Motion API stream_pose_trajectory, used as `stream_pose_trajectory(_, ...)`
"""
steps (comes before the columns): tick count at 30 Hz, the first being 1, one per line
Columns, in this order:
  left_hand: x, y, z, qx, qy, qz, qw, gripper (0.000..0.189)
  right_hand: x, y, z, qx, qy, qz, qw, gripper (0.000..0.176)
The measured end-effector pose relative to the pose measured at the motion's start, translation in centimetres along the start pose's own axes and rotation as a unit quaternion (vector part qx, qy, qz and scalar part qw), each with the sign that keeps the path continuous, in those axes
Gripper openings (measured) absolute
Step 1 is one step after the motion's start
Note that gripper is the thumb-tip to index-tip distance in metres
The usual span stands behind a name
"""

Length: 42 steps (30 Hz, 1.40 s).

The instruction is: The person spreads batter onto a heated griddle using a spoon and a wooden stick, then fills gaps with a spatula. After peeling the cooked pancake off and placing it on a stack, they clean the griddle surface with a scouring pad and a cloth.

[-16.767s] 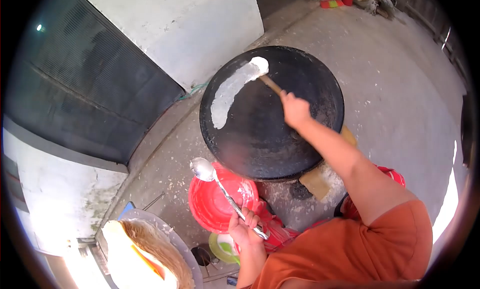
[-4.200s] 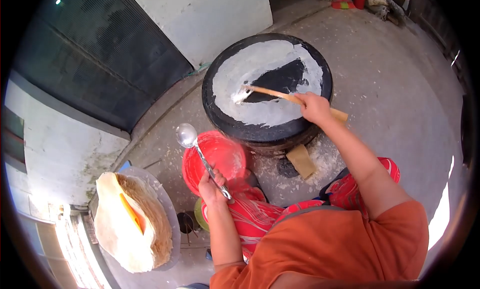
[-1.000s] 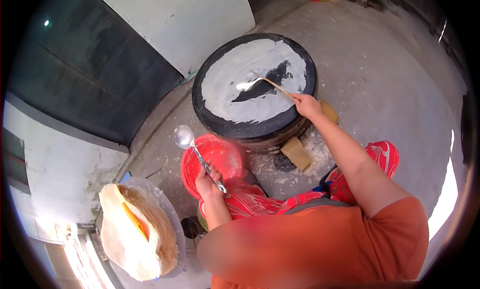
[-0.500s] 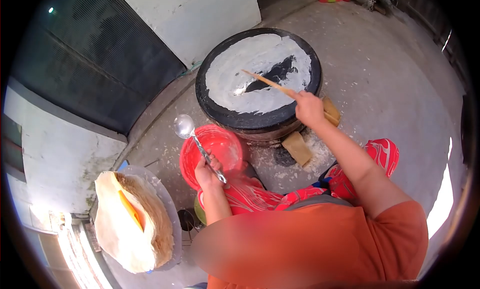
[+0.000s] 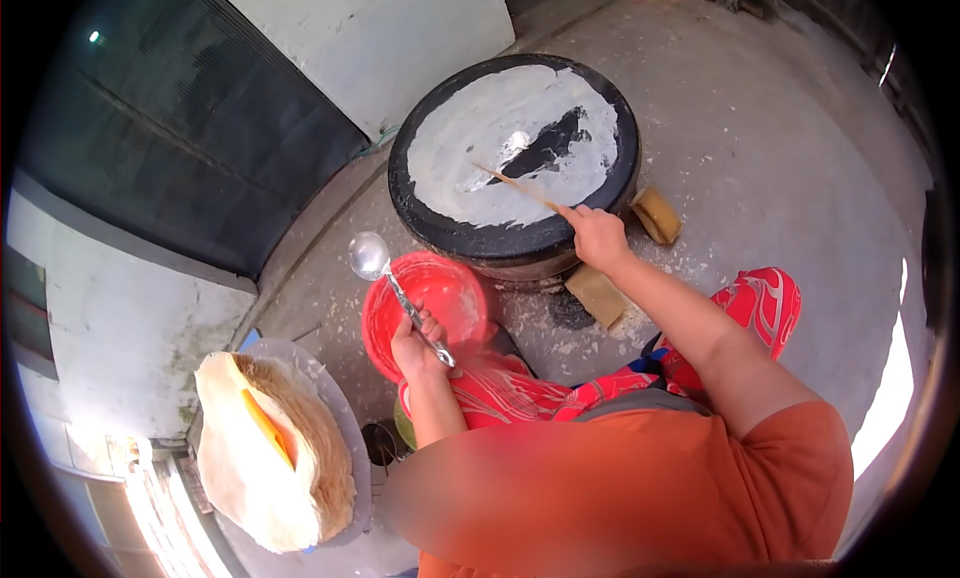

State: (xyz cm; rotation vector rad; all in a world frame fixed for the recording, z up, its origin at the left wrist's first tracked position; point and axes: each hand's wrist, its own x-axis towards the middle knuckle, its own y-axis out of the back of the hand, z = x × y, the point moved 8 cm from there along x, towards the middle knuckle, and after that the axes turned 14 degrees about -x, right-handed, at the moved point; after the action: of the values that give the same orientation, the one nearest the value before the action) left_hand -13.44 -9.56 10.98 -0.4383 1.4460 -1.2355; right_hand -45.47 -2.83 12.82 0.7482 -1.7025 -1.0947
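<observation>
Being gripped in the right hand (image 5: 598, 238), whose fingers are being curled tightly round its near end, a thin wooden stick (image 5: 515, 183) is being held slantwise over the round black griddle (image 5: 415, 208). Its far tip is being pointed at a small lump of batter (image 5: 516, 140), just beside the bare dark patch (image 5: 555, 143) in the white batter layer (image 5: 460, 158) spread over most of the griddle. The left hand (image 5: 415, 343) is being clenched round the handle of a metal ladle (image 5: 372, 255), whose bowl is being held out past the far rim of a red basin (image 5: 445, 283). The basin is standing on the floor (image 5: 780, 178) just beside the griddle, and its near side is being hidden by that hand and a red-patterned knee (image 5: 520, 393). Two wooden blocks (image 5: 655, 215) are lying by the griddle's base. Well apart, on the left, thin flatbreads (image 5: 300, 458) are being carried on a round tray (image 5: 345, 418).
</observation>
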Motion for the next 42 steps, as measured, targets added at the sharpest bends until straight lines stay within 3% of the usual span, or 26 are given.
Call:
stream_pose_trajectory(2,-0.1,0.0,-0.1,-0.003,0.005,0.002,1.0,0.025,0.0,-0.5,1.2,-0.072,0.02,0.009,0.997,0.041)
stream_pose_trajectory(4,-0.4,-0.1,-0.2,0.017,-0.003,0.011,1.0,0.024,0.8,-0.3,4.2,-0.108,-0.048,-0.001,0.993,0.042)
stream_pose_trajectory(9,-0.3,-0.1,0.0,0.025,-0.008,0.01,1.0,0.025,-1.3,1.1,4.1,0.031,-0.153,0.023,0.987,0.042)
stream_pose_trajectory(12,-0.3,0.0,0.0,0.019,-0.015,0.018,1.0,0.025,-1.6,0.9,2.1,-0.035,-0.028,-0.003,0.999,0.042)
stream_pose_trajectory(15,-0.3,-0.2,-0.2,0.022,-0.001,0.011,1.0,0.025,0.3,0.4,7.0,-0.108,-0.075,0.036,0.991,0.043)
stream_pose_trajectory(18,-0.1,-0.1,-0.2,0.027,0.003,0.003,1.0,0.025,0.9,0.7,9.6,-0.021,-0.168,0.018,0.985,0.038)
stream_pose_trajectory(20,0.0,-0.1,-0.1,0.03,-0.003,0.004,1.0,0.025,-0.2,0.7,8.1,0.011,-0.168,0.033,0.985,0.037)
stream_pose_trajectory(21,0.0,0.0,-0.1,0.022,-0.006,0.009,1.0,0.025,-0.5,0.5,7.1,0.01,-0.149,-0.013,0.989,0.042)
stream_pose_trajectory(26,-0.2,-0.2,-0.4,0.026,-0.004,0.021,0.999,0.025,-0.3,0.1,10.7,-0.06,-0.16,-0.018,0.985,0.043)
stream_pose_trajectory(29,-0.2,-0.1,-0.4,0.04,-0.001,0.017,0.999,0.025,-0.6,1.1,12.4,-0.05,-0.264,-0.088,0.959,0.038)
stream_pose_trajectory(30,-0.1,-0.2,-0.3,0.035,-0.003,0.013,0.999,0.025,-0.6,0.9,12.8,-0.051,-0.265,-0.086,0.959,0.038)
stream_pose_trajectory(32,0.3,-0.2,-0.3,0.03,-0.006,0.009,0.999,0.025,-0.3,-1.0,13.4,0.091,-0.243,-0.07,0.963,0.033)
stream_pose_trajectory(34,0.1,-0.2,-0.5,0.024,-0.001,0.012,1.0,0.026,0.6,-3.5,16.6,0.147,-0.255,-0.029,0.955,0.031)
stream_pose_trajectory(35,0.0,0.0,-0.5,0.027,-0.002,0.015,1.0,0.026,0.8,-4.2,17.3,0.189,-0.281,-0.06,0.939,0.029)
stream_pose_trajectory(38,0.2,-0.3,-0.8,0.034,0.01,0.018,0.999,0.026,1.3,-2.1,15.0,0.127,-0.212,-0.138,0.959,0.028)
stream_pose_trajectory(40,0.1,-0.4,-0.7,0.036,0.002,0.007,0.999,0.026,0.9,-1.9,14.6,0.117,-0.184,-0.127,0.968,0.028)
stream_pose_trajectory(42,0.0,-0.5,-0.7,0.035,-0.001,0.01,0.999,0.026,0.5,-2.5,15.0,0.205,-0.183,-0.128,0.953,0.028)
